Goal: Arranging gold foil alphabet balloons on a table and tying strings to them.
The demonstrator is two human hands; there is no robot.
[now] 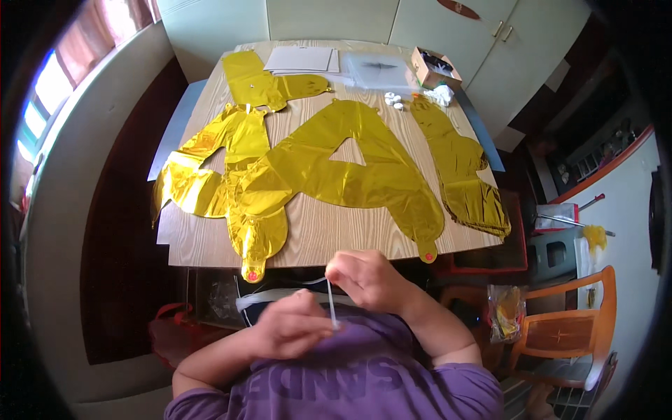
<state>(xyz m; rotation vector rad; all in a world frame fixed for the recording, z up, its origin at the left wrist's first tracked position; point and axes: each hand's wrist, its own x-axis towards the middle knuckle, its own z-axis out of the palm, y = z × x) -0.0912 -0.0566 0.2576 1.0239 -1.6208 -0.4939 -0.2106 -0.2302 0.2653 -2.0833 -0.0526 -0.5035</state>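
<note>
The gold foil balloons [350,175] I'm watching lie spread over the counter [343,231], none puffed up, so I judge the work early: laying out looks mostly done, everything past that left. I have a thin white straw [332,301] between both hands: the right hand [371,280] pinches its upper end, the left hand [294,325] its lower. It sits nearer me than the counter's edge, apart from every balloon.
</note>
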